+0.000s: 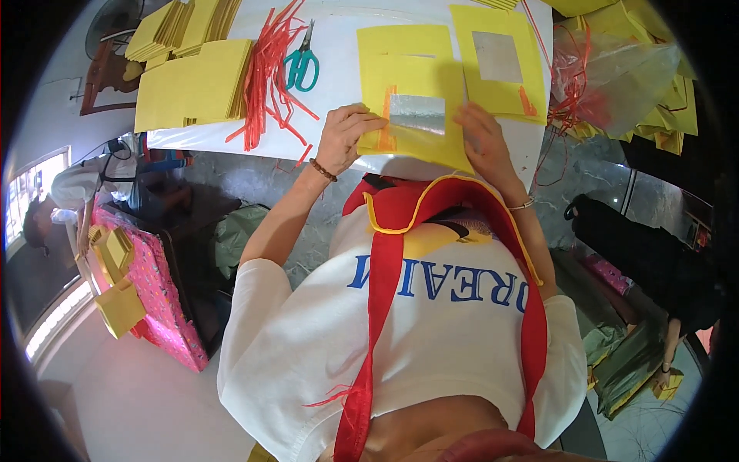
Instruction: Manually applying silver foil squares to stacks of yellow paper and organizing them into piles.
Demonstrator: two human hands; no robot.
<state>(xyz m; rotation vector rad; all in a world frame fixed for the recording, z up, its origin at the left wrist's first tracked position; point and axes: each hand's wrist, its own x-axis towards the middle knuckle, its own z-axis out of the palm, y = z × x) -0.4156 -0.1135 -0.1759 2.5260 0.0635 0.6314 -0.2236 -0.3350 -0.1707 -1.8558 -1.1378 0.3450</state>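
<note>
A yellow paper sheet with a silver foil patch and an orange strip lies at the front edge of the white table, its near edge lifted toward me. My left hand, wearing a beaded bracelet, is closed on the sheet's left edge, fingertips by the orange strip. My right hand is at the sheet's right edge; its fingers are blurred, so its grip is unclear. To the right lies another yellow sheet with a silver patch. Left of my hands are red plastic strips and teal-handled scissors.
Stacks of yellow paper stand at the table's left. A clear plastic bag with red strips sits beside more yellow paper on the right. A pink-covered table is at left. People are at far left and right, one in black.
</note>
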